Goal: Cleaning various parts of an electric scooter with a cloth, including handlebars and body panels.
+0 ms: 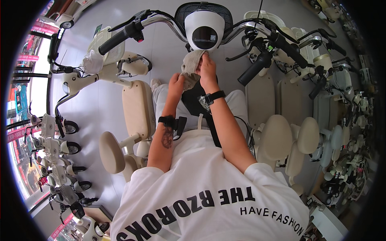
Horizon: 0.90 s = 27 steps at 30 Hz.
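Nearest is the person's white shirt (201, 168), and from its sleeves 2 bare forearms reach forward, each with a black strap at the wrist. The left hand (176, 85) is closed on the lower left edge of a beige cloth (191, 63); the right hand (208, 71) pinches its right side, with the thumb on top. So the cloth is held at 2 places, above the lap and just before the white steering housing (204, 22) of a scooter. Whether it touches the housing, I cannot tell.

The cloth looks light, soft and limp, not fragile. It should fold easily, so holding it by opposite edges, or bunched in the palm, seems suitable. The dark round display (204, 37) looks smooth, and probably the cloth slides on it without much resistance.

The chrome bar bends out at both sides of the housing. At left, bare floor (164, 48) shows between the housing and the black grip (120, 40). At right the room is tighter: several grips and levers crowd together. Beyond, tan seats (137, 106) stand beside both legs, and farther, small bicycles (54, 148) line the window.
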Available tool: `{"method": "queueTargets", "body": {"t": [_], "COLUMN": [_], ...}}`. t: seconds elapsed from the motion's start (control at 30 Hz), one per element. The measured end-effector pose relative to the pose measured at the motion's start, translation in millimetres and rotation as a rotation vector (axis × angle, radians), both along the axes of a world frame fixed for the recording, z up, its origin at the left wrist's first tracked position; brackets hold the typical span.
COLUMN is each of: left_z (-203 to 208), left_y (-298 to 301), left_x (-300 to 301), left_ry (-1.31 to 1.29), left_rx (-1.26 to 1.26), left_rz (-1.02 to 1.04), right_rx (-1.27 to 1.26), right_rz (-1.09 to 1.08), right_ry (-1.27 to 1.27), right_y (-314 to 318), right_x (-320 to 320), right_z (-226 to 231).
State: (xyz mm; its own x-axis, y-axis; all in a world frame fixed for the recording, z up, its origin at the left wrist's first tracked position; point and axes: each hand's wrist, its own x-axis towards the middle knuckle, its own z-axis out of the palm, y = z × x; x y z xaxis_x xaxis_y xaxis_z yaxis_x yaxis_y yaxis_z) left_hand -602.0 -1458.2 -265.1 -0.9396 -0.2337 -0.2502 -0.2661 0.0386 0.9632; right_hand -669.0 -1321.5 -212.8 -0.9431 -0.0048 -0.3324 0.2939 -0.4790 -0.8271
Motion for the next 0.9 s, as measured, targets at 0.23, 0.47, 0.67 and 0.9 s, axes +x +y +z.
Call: {"method": "queueTargets", "body": {"t": [0.23,0.47,0.67,0.9], "left_z": [5,8,2,-15], "left_y": [1,2,4,-8], "left_x": [4,3,1,5], "left_ry": [0.034,0.073,0.029,0.095], "left_rx": [0.042,0.061,0.051,-0.006], "left_rz": [0.030,0.043,0.008,0.063], "right_rx": [-0.132,0.420,0.630,0.294], "right_rz": [-0.060,-0.238,-0.254,-0.241], "right_ry": [-0.112,0.284,0.287,-0.024], "right_y": [-3,0,13,41], "right_x": [9,-12,-17,27], "right_z": [19,20,-8,-55]}}
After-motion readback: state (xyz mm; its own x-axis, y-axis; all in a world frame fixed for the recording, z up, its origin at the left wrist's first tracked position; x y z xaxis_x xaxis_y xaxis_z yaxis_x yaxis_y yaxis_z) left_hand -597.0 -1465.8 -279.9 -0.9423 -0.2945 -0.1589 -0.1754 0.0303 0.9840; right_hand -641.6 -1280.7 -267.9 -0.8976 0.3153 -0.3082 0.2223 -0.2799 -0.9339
